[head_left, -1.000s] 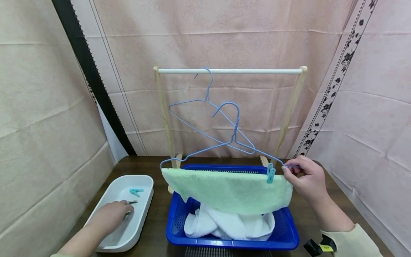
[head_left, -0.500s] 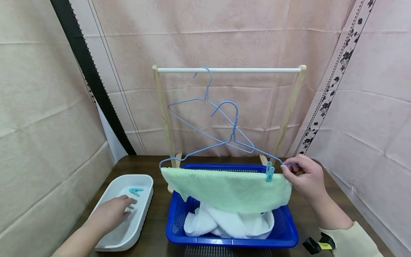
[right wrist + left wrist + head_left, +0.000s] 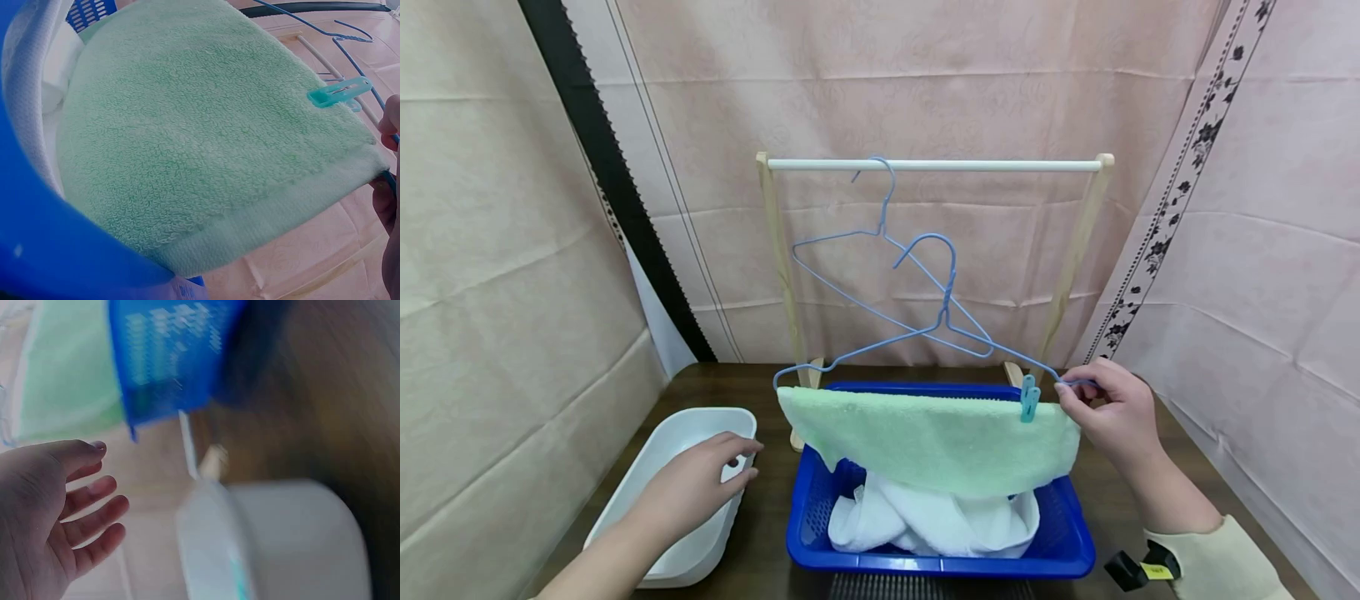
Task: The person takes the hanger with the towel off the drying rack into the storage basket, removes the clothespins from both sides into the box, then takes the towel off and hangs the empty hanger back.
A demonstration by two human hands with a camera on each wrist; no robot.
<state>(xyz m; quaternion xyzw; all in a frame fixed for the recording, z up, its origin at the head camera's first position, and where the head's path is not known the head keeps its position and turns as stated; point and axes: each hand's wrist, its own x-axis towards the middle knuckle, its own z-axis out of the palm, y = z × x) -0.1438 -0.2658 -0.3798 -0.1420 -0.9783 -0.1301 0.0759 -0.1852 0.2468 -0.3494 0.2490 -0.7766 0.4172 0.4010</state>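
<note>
My right hand [image 3: 1116, 408] pinches the right end of a blue wire hanger [image 3: 942, 308]. A light green towel [image 3: 925, 437] hangs folded over the hanger's lower bar. One teal clothespin [image 3: 1030, 398] clips the towel near its right end; the right wrist view shows this clothespin [image 3: 339, 94] close to the fingers. Over the right edge of a white tray [image 3: 613, 512] hovers my left hand [image 3: 703, 479], fingers loosely bent and spread. I see nothing held in it in the left wrist view. A blurred teal bit [image 3: 238, 580] shows in the tray there.
A blue basket [image 3: 940, 567] with a white cloth [image 3: 936, 521] in it stands below the towel. Behind it is a rack with a white bar [image 3: 985, 166], where another blue hanger [image 3: 835, 239] hangs. Patterned cloth [image 3: 1000, 100] encloses the brown table [image 3: 767, 517].
My left hand has lifted from inside the tray and moved right, toward the tray's edge. The right hand, hanger, towel and clipped clothespin have hardly moved.
</note>
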